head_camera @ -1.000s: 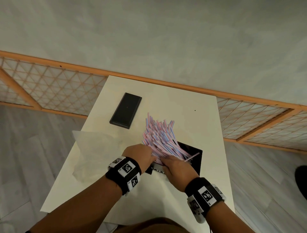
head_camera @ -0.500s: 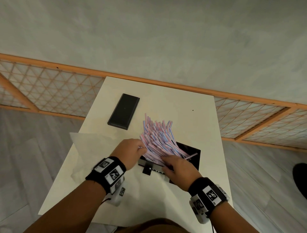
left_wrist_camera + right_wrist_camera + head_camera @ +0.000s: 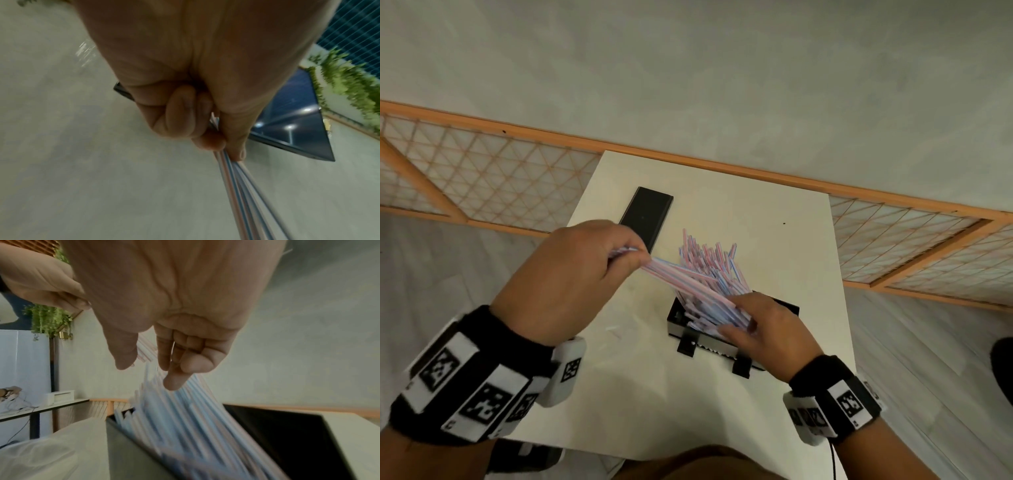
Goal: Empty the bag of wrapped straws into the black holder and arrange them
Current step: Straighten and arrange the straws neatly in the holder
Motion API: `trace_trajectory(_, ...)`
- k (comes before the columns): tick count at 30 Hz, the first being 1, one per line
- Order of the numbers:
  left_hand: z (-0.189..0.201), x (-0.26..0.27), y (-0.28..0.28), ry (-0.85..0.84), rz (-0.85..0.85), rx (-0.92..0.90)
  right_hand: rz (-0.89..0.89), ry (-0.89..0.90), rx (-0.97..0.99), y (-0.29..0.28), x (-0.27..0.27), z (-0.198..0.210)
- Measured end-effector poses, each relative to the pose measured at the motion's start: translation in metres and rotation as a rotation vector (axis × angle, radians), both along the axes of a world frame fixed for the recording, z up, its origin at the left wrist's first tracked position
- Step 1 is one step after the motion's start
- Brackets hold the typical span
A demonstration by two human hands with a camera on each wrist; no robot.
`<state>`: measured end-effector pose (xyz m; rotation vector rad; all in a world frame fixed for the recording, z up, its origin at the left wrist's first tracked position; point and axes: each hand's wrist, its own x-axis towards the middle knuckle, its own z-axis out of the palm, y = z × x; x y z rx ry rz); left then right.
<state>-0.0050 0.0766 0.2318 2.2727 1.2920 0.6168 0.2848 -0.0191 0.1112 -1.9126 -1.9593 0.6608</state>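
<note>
left hand: my left hand (image 3: 571,274) is raised above the surface (image 3: 774,212), knuckles up, wrist angled toward the holder
left grip: thumb and curled fingers (image 3: 180,116) clamp one end of a small bunch of straws (image 3: 681,274); the wrist view shows the pink and blue striped wrappers running out from under my thumb
pulled bunch: it slants from my left hand down and to the right into the main pile
right hand: my right hand (image 3: 767,325) sits low over the near side of the black holder (image 3: 787,306), palm down
right grip: released, fingers (image 3: 174,379) loosely extended and resting on the straws, thumb held apart, not wrapped round anything
straw pile: the rest of the wrapped straws (image 3: 709,263) stand in the holder, fanned out and leaning away from me toward the far left
holder: stands on the white surface right of centre, its right part dark and unfilled
phone-ish thing: a flat black slab (image 3: 647,214) lies on the surface beyond my left hand, apart from the holder
bag: something pale and crinkly (image 3: 41,456) lies left of the holder in the right wrist view, too blurry to be sure
</note>
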Motion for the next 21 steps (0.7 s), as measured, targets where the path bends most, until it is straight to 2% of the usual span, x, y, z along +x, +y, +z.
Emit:
trace_trajectory(5, 0.004, 0.02, -0.007, -0.071, -0.08, -0.015, -0.041, -0.14, 0.011, -0.004, 0.027, 0.025)
trace_trajectory(11, -0.062, 0.047, -0.009, -0.025, -0.135, -0.15, -0.137, -0.311, -0.219, -0.025, 0.063, 0.027)
trace_trajectory(16, -0.125, 0.073, -0.011, -0.017, -0.14, -0.361, -0.156, -0.203, -0.188, -0.027, 0.056, 0.011)
trace_trajectory(21, -0.158, 0.092, -0.006, -0.012, -0.111, -0.39, -0.057, -0.124, -0.136, -0.023, 0.03, -0.019)
